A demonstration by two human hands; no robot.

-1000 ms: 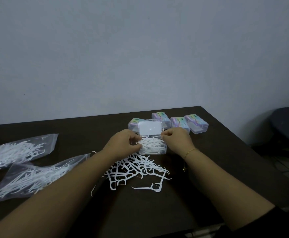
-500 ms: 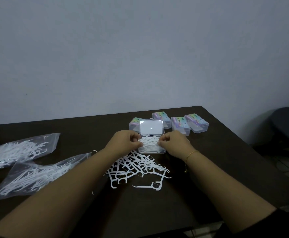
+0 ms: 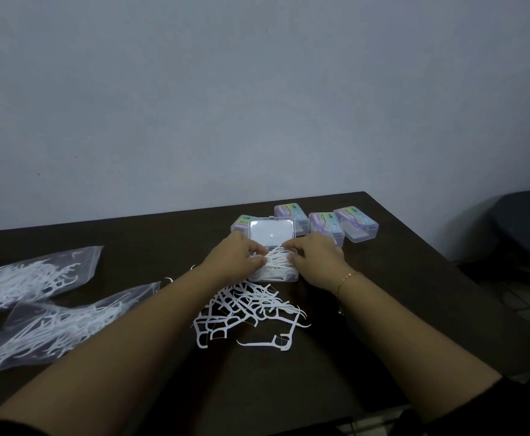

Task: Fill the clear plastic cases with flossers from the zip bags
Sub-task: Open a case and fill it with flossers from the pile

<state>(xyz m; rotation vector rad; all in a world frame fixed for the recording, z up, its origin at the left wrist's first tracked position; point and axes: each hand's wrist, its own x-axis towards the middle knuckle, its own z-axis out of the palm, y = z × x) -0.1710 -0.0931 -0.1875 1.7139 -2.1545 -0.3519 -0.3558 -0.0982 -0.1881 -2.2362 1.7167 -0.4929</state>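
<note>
Both hands, left hand [image 3: 237,254] and right hand [image 3: 315,258], grip flossers [image 3: 277,262] clenched over the open case [image 3: 288,276], hiding its sides.

Labels on the closed cases [image 3: 355,227] are too blurred to read.

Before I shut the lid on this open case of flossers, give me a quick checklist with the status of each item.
1. Lid raised, standing up behind the open case: ok.
2. Flossers in the case lying below the rim: not ok, they heap up above it.
3. Left hand and right hand both at the heap: ok.
4. Hinge free of flossers: cannot tell, fingers hide it.
5. Loose flossers on the table clear of the case: ok, they lie nearer the person.
6. Four closed cases out of the lid's way: cannot tell.
</note>
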